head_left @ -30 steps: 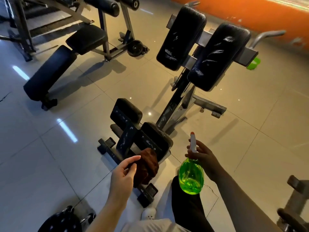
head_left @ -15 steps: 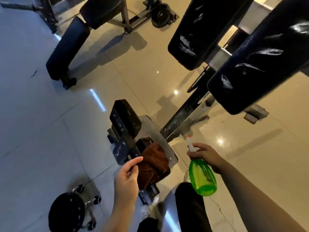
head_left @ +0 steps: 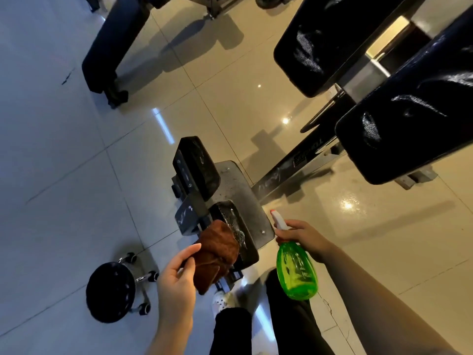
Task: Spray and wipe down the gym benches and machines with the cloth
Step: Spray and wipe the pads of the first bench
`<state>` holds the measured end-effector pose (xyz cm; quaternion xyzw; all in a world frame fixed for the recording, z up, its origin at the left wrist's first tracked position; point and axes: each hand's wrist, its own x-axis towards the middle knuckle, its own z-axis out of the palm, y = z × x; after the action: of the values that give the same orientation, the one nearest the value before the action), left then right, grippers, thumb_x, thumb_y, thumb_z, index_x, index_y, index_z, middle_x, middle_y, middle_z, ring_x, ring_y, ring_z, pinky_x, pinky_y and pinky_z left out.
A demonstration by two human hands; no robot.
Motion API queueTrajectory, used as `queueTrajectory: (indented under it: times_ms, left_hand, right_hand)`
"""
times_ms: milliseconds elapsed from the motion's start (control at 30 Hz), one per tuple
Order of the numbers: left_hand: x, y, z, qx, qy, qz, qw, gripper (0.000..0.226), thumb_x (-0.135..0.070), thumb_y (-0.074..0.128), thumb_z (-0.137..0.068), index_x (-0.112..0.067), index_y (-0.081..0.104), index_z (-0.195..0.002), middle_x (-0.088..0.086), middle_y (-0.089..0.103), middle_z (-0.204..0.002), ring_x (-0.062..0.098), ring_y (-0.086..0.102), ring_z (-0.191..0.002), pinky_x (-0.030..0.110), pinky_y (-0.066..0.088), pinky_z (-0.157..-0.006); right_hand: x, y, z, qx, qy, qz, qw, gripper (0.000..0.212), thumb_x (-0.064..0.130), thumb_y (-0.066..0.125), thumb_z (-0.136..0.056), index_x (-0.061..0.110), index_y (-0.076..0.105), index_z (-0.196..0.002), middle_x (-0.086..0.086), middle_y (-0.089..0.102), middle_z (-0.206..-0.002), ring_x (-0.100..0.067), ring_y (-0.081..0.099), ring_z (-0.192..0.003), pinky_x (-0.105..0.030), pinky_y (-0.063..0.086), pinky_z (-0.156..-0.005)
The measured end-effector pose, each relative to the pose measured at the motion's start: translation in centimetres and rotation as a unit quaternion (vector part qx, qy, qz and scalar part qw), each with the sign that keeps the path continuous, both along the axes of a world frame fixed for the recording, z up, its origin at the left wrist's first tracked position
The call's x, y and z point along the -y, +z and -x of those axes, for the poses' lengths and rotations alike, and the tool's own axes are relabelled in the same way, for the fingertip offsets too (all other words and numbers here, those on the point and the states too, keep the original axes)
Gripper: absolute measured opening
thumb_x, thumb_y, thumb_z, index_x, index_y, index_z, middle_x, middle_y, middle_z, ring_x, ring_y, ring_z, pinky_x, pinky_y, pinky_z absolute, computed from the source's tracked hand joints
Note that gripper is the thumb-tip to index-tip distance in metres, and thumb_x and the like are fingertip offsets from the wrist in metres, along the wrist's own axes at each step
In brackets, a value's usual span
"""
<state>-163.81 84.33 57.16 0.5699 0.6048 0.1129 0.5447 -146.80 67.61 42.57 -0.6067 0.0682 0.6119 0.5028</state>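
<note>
Cloth: the rust-brown folded terry cloth (head_left: 217,254) is hanging from the left hand (head_left: 179,275), its upper edge touching the near end of the low black vinyl foot pad (head_left: 236,234).
Left hand: thumb and fingers are pinching the cloth's near edge, the rest of it draping free.
Right hand: the right hand (head_left: 303,235) is curling round the neck of the translucent green plastic spray bottle (head_left: 297,270), white nozzle pointing up and away; the bottle is hanging just right of the pad.
Key relation: the pad is lying straight ahead of the left hand, its long axis running away and slightly left; the left hand is the nearer one, so the wipe looks like a push forward along that axis.
Surface: the padding is glistening with wet droplets, smooth and slick; the grey metal plate (head_left: 238,185) beneath is looking flat and speckled.
Further pads: two large black upholstered pads (head_left: 409,119) are showing wet streaks, above and right.
</note>
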Motion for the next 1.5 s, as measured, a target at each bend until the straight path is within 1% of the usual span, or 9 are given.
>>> queueTrajectory:
  times_ms: [133,367,600,833,967,1067,1167,1333,1500]
  left_hand:
    - [0.1,-0.1,-0.1,-0.003,0.005,-0.002,1.0,0.035,0.003,0.047,-0.098,-0.02,0.072,-0.092,0.005,0.066,-0.105,0.021,0.066,-0.093,0.03,0.056,-0.071]
    - [0.9,-0.1,-0.6,-0.007,0.002,-0.002,1.0,0.035,0.002,0.049,-0.097,-0.022,0.073,-0.092,0.003,0.067,-0.104,0.02,0.067,-0.093,0.031,0.056,-0.073]
    - [2.1,0.2,-1.5,0.007,-0.005,0.013,1.0,0.034,0.0,0.048,-0.098,-0.023,0.073,-0.09,-0.003,0.068,-0.096,0.01,0.069,-0.081,0.019,0.056,-0.061]
    - [4.0,0.6,-1.8,0.011,-0.187,0.046,0.981,0.019,-0.022,0.07,-0.084,-0.036,0.071,-0.097,0.006,0.069,-0.108,0.021,0.067,-0.1,0.043,0.058,-0.084]
    - [6.3,1.4,-2.0,0.05,-0.319,0.052,0.945,0.058,-0.048,0.08,-0.061,-0.038,0.058,-0.114,-0.003,0.062,-0.119,0.013,0.062,-0.111,0.034,0.056,-0.091]
    - [7.4,2.1,-1.4,0.061,-0.377,0.066,0.922,0.087,-0.078,0.078,-0.044,-0.043,0.05,-0.119,-0.012,0.051,-0.128,0.012,0.052,-0.122,0.041,0.052,-0.098]
    - [7.9,3.2,-0.4,0.079,-0.437,0.049,0.895,0.088,-0.072,0.081,-0.042,-0.044,0.047,-0.118,-0.012,0.051,-0.125,0.009,0.052,-0.119,0.036,0.051,-0.098]
    - [7.5,4.4,2.2,0.098,-0.483,0.032,0.87,0.067,-0.042,0.089,-0.059,-0.047,0.044,-0.108,-0.013,0.052,-0.12,0.005,0.052,-0.113,0.014,0.045,-0.089]
    - [6.8,3.9,5.5,0.131,-0.493,0.044,0.859,0.076,-0.056,0.087,-0.046,-0.039,0.054,-0.112,-0.011,0.059,-0.116,0.007,0.057,-0.111,0.03,0.052,-0.096]
  right_hand:
    - [0.3,-0.8,0.0,-0.028,0.019,0.001,0.999,0.021,0.017,0.065,-0.088,0.009,0.064,-0.108,-0.012,0.061,-0.089,-0.017,0.061,-0.073,-0.021,0.053,-0.061]
    - [0.9,-1.4,-0.7,-0.009,0.059,0.013,0.998,0.042,0.022,0.068,-0.087,0.019,0.055,-0.127,-0.008,0.061,-0.104,-0.016,0.062,-0.085,-0.024,0.049,-0.07]
    - [2.9,0.5,-1.0,0.031,-0.027,0.037,0.998,0.037,0.018,0.068,-0.087,0.017,0.058,-0.123,-0.009,0.063,-0.093,-0.018,0.062,-0.084,-0.027,0.046,-0.07]
    - [4.8,9.0,-0.4,0.136,-0.114,-0.04,0.983,0.058,0.029,0.073,-0.062,0.027,0.056,-0.118,-0.006,0.059,-0.111,-0.022,0.06,-0.1,-0.022,0.049,-0.072]
    - [3.9,14.6,0.9,0.206,-0.176,-0.072,0.96,0.054,0.03,0.074,-0.06,0.034,0.059,-0.111,-0.003,0.062,-0.11,-0.017,0.062,-0.097,-0.02,0.051,-0.071]
    - [2.7,18.1,2.3,0.226,-0.206,-0.091,0.948,0.051,0.038,0.077,-0.061,0.035,0.062,-0.109,-0.002,0.065,-0.106,-0.02,0.063,-0.097,-0.035,0.055,-0.081]
    - [1.9,20.2,4.7,0.256,-0.245,-0.077,0.932,0.063,0.046,0.084,-0.059,0.026,0.064,-0.116,-0.005,0.069,-0.104,-0.026,0.067,-0.097,-0.048,0.055,-0.088]
    - [1.9,21.7,10.0,0.276,-0.297,-0.033,0.914,0.067,0.046,0.089,-0.055,0.034,0.06,-0.114,-0.002,0.064,-0.114,-0.024,0.065,-0.101,-0.046,0.055,-0.088]
    - [3.5,22.3,13.9,0.246,-0.259,-0.095,0.929,0.07,0.02,0.091,-0.054,0.037,0.057,-0.113,0.004,0.06,-0.119,-0.012,0.067,-0.098,-0.026,0.056,-0.071]
